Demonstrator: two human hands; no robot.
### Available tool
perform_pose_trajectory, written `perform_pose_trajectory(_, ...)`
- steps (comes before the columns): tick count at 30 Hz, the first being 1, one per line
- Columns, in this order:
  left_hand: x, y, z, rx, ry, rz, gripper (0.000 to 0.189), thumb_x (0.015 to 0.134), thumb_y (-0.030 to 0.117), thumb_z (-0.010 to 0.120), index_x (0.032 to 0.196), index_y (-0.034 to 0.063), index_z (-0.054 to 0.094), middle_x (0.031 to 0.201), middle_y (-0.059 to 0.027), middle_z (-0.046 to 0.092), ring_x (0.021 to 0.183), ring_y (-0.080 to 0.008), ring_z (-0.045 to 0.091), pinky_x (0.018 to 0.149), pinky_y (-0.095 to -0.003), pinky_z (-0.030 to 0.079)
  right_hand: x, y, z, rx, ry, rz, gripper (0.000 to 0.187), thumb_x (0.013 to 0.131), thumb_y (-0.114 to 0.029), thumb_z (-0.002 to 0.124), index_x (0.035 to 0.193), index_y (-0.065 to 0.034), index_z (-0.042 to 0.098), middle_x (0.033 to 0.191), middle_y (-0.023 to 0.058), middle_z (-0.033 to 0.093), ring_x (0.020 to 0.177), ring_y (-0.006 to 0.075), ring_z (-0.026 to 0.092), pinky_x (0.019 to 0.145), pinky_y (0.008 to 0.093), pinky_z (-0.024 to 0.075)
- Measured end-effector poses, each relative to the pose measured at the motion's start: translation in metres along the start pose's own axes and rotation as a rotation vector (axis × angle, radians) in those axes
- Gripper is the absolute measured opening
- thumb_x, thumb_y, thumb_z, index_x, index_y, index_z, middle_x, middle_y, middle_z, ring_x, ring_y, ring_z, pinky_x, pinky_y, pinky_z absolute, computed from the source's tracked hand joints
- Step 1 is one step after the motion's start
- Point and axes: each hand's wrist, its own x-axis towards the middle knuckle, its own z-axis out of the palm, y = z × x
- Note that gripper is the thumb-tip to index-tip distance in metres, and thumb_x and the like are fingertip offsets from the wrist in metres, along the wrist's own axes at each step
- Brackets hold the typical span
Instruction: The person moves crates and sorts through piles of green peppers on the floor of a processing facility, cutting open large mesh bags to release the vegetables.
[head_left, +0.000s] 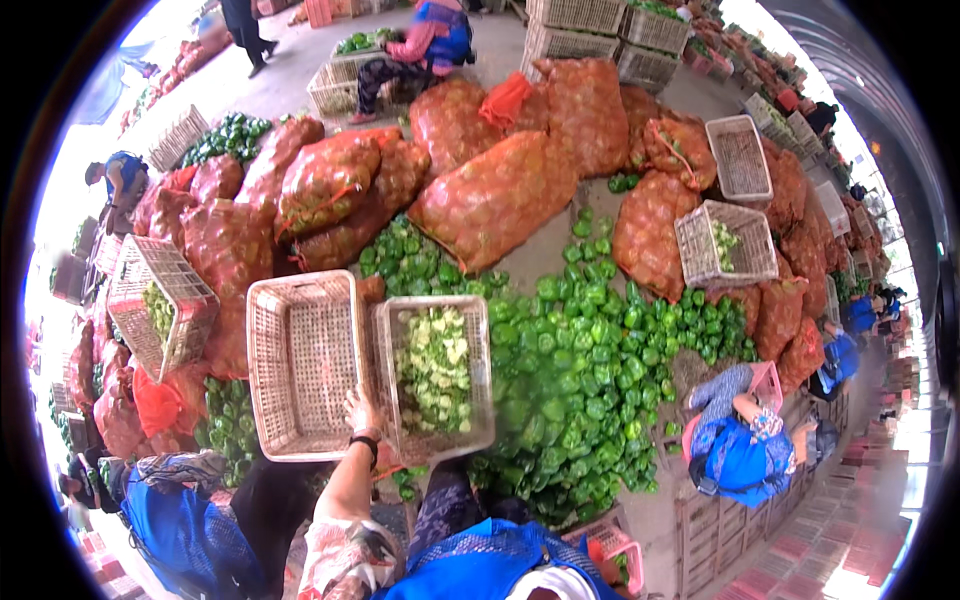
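Note:
My left hand (363, 414), with a dark band at the wrist, holds the right-hand rim of an empty, pale plastic crate (304, 360), its fingers over the edge. Against that side stands a second plastic crate (484, 375), with pale green pepper cores or trimmings (435, 367) inside. A large heap of green bell peppers (577, 360) spreads over the floor to the right of the crates. My right hand is out of view. By my right side, at the bottom, is a pink plastic basket (634, 559) with something green inside.
Full orange mesh sacks (495, 195) lie beyond the heap. More crates (727, 251) rest on or by sacks at the right and left. One person (742, 450) sits at the right, another (187, 525) is close at the left, and a third (427, 45) sits further back.

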Motion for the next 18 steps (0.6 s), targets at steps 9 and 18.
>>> perform_pose_trajectory(9,0.043,-0.043,0.066,-0.276,-0.02,0.129,0.088,0.066,0.019,0.069,0.135,-0.0008,0.017,0.108,-0.0288,0.052,0.1,-0.0402,0.053,0.087,-0.0418,0.043,0.064,-0.076,0.002,-0.149,0.192,-0.053,0.036,0.057,-0.001,0.068,0.092,-0.0048,0.065,0.081,0.0008,0.065,0.069,0.0123,0.06,0.063,0.0276,0.049)
perform_pose_trajectory(18,0.042,-0.052,0.069,-0.423,-0.055,0.148,0.089,0.063,0.02,0.071,0.135,0.0044,0.021,0.119,-0.027,0.046,0.11,-0.0382,0.047,0.092,-0.0396,0.04,0.054,-0.076,-0.008,-0.342,0.456,-0.125,0.032,0.054,-0.005,0.069,0.086,-0.0032,0.065,0.076,0.0088,0.066,0.067,0.0195,0.062,0.062,0.0319,0.0496)
